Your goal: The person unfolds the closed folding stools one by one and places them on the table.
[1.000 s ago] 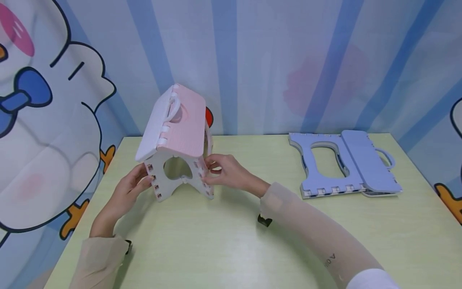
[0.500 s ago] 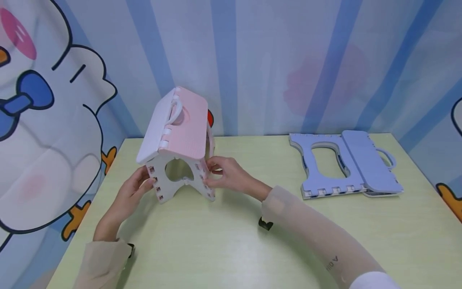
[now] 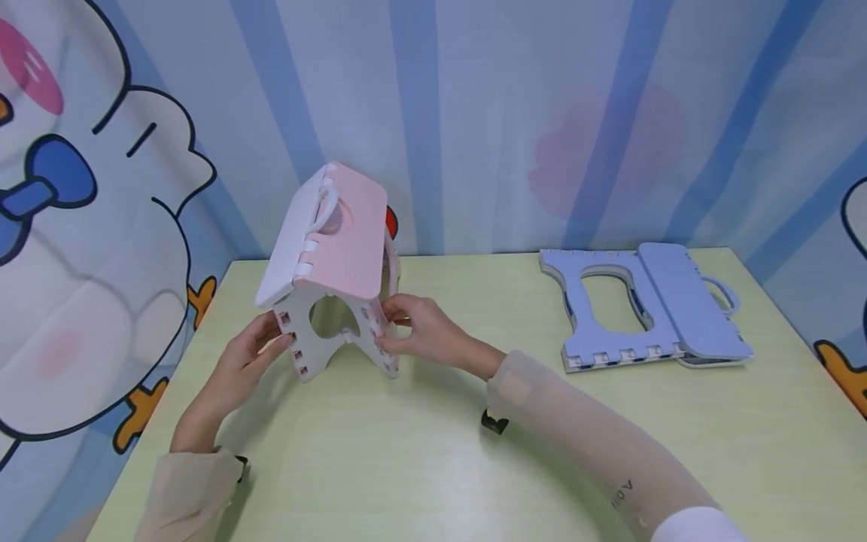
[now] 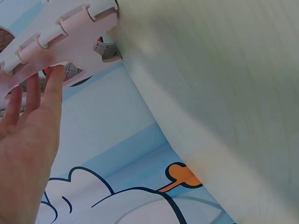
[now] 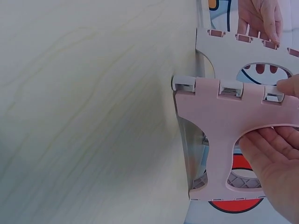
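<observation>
A pink and white folding stool (image 3: 355, 248) stands at the left of the table, its top half folded and peaked like a roof. My left hand (image 3: 237, 369) grips its left side panel, thumb on the front edge. In the left wrist view, the fingers of that hand (image 4: 35, 121) reach behind the pink panel through its cut-out. My right hand (image 3: 433, 331) holds the right side panel. Seen from the right wrist, the right thumb (image 5: 289, 86) lies on the white hinge edge and the other fingers go into the oval opening. The fingertips are partly hidden behind the panels.
A blue folding stool (image 3: 694, 301) lies flat on the pale green table (image 3: 406, 467) at the right, its handle pointing right. Behind the table hangs a blue striped curtain (image 3: 488, 135) with cartoon figures. The pink stool stands near the back edge.
</observation>
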The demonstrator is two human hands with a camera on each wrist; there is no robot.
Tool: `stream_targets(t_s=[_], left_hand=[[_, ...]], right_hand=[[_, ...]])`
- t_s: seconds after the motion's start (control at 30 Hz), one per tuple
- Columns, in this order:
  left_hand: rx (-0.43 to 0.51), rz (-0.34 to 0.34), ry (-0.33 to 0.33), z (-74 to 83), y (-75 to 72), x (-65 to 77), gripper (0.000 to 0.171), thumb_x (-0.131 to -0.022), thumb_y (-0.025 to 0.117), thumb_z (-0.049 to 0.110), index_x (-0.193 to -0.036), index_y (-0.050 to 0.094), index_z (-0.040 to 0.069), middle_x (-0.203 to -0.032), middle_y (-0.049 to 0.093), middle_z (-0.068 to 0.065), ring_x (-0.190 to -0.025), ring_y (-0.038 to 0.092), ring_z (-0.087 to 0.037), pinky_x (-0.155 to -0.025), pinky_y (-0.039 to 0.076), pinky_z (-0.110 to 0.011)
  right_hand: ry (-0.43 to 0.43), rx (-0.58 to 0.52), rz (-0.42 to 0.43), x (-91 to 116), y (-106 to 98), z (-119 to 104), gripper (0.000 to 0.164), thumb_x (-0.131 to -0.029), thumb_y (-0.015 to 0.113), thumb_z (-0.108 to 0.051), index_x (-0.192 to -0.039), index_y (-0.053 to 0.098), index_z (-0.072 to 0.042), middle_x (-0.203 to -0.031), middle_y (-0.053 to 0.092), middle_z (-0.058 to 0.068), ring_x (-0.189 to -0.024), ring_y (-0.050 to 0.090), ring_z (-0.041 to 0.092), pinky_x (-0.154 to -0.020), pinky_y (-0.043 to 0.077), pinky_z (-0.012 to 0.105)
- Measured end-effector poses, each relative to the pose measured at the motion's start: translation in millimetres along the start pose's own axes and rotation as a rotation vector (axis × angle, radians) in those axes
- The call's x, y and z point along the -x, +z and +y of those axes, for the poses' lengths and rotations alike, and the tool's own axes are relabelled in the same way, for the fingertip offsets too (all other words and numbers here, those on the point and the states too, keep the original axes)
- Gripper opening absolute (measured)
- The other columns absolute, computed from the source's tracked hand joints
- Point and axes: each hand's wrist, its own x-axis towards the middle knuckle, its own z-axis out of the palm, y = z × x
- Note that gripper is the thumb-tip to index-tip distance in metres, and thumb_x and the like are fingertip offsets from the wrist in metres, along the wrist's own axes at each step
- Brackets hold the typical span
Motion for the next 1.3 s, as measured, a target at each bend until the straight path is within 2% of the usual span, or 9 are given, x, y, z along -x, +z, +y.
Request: stream_targets(t_s=[0.13,0.3,0.47,0.6,0.7,0.83,0.93,1.03,1.3], left_hand=[[0.022,0.005,-0.003,-1.1,-4.4,1.9,0.048,-0.109,0.041,0.015,-0.154,0.031,0.000,-0.150,0.042,-0.023,-0.132,0.044,-0.044,-0.097,0.041,-0.013],[0.013,0.067,0.003,0.7,-10.9,1.3,0.046,-0.111,0.032,0.016,-0.153,0.032,-0.002,-0.147,0.043,-0.026,-0.131,0.043,-0.046,-0.097,0.042,-0.014],[-0.034,0.132,0.006,8.3,-18.6,-2.8,0.046,-0.111,0.034,0.018,-0.154,0.033,0.002,-0.148,0.044,-0.022,-0.132,0.046,-0.039,-0.098,0.041,-0.012],[-0.076,0.163,0.024,16.2,-26.1,-7.0,0.047,-0.111,0.034,0.020,-0.155,0.033,0.005,-0.151,0.043,-0.019,-0.135,0.045,-0.026,-0.100,0.037,-0.010],[-0.094,0.178,0.066,21.3,-30.7,-11.3,0.047,-0.110,0.035,0.018,-0.155,0.033,0.007,-0.152,0.042,-0.018,-0.138,0.042,-0.018,-0.103,0.033,-0.009],[-0.118,0.181,0.117,31.1,-35.8,-17.8,0.046,-0.110,0.035,0.017,-0.156,0.034,0.009,-0.156,0.038,-0.014,-0.143,0.035,-0.025,-0.106,0.027,-0.011],[-0.135,0.168,0.126,40.1,-39.2,-21.0,0.047,-0.110,0.035,0.018,-0.157,0.032,0.012,-0.159,0.034,-0.009,-0.146,0.028,-0.027,-0.114,0.024,-0.022],[-0.136,0.148,0.133,47.9,-42.4,-24.1,0.049,-0.110,0.037,0.019,-0.158,0.030,0.016,-0.161,0.030,-0.004,-0.148,0.023,-0.021,-0.119,0.020,-0.037],[-0.182,0.072,0.118,72.3,-47.2,-39.1,0.052,-0.110,0.038,0.023,-0.160,0.024,0.022,-0.164,0.021,-0.001,-0.150,0.017,-0.022,-0.118,0.014,-0.059]], right_hand=[[0.007,0.027,-0.004,1.5,-1.1,0.1,0.035,-0.088,0.076,-0.013,-0.118,0.063,0.000,-0.116,0.067,0.007,-0.106,0.063,0.017,-0.098,0.051,0.040],[0.020,0.041,0.005,5.2,-5.8,0.5,0.037,-0.091,0.074,-0.023,-0.121,0.063,-0.004,-0.116,0.066,0.003,-0.108,0.063,0.018,-0.099,0.050,0.034],[0.027,0.113,0.048,8.5,-14.8,-2.6,0.046,-0.094,0.070,-0.031,-0.126,0.061,0.000,-0.123,0.065,0.012,-0.115,0.060,0.027,-0.101,0.049,0.038],[0.061,0.204,0.117,9.7,-23.6,-6.4,0.052,-0.098,0.063,-0.037,-0.131,0.059,0.002,-0.131,0.062,0.015,-0.122,0.057,0.027,-0.104,0.046,0.042],[0.093,0.253,0.163,9.1,-29.9,-8.7,0.057,-0.099,0.059,-0.041,-0.137,0.055,0.002,-0.138,0.057,0.014,-0.129,0.052,0.026,-0.108,0.041,0.042],[0.104,0.292,0.210,6.4,-37.8,-13.0,0.062,-0.100,0.056,-0.044,-0.143,0.050,0.001,-0.144,0.053,0.013,-0.135,0.047,0.026,-0.112,0.037,0.042],[0.092,0.303,0.231,3.5,-43.8,-16.6,0.064,-0.101,0.055,-0.045,-0.146,0.046,-0.001,-0.147,0.049,0.013,-0.137,0.044,0.026,-0.113,0.035,0.042],[0.074,0.303,0.221,-0.7,-50.0,-19.7,0.067,-0.101,0.053,-0.046,-0.150,0.041,-0.002,-0.153,0.043,0.012,-0.142,0.037,0.024,-0.116,0.030,0.040],[0.052,0.303,0.113,-15.9,-62.2,-34.3,0.079,-0.101,0.049,-0.053,-0.160,0.019,-0.010,-0.165,0.017,0.003,-0.150,0.014,0.015,-0.120,0.019,0.039]])
